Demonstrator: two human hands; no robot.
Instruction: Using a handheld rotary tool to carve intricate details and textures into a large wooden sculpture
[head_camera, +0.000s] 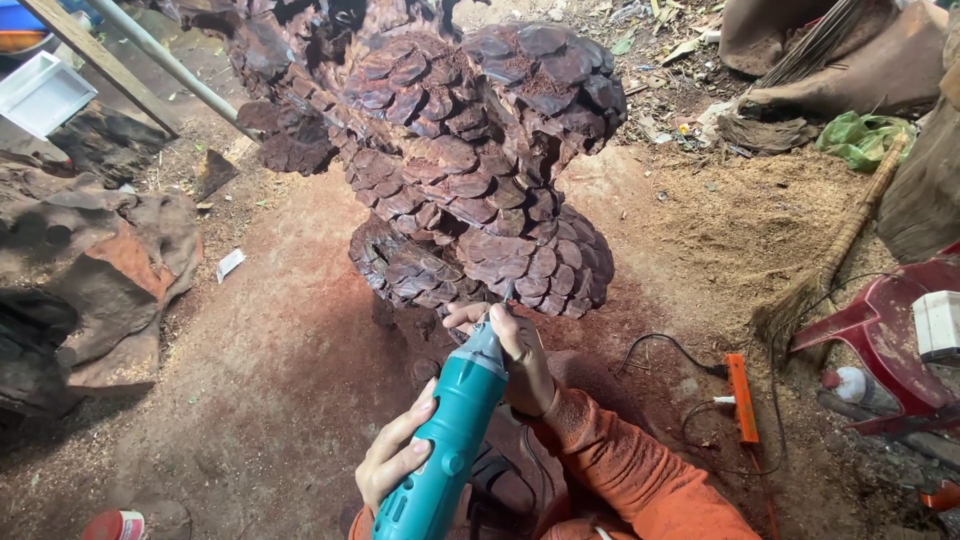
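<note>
We hold the teal die grinder (447, 440) in both hands at lower centre: our left hand (392, 462) wraps its body, our right hand (515, 350) clamps the nose, bit touching the lower edge of the scaled wood carving (470, 150) at centre frame. Steady work likely means light pressure, following each scale's edge. At right, the orange power strip (741, 398) and its black cables (660, 345) trail near our elbow; a broom (830, 260) leans beyond, sawdust everywhere.
</note>
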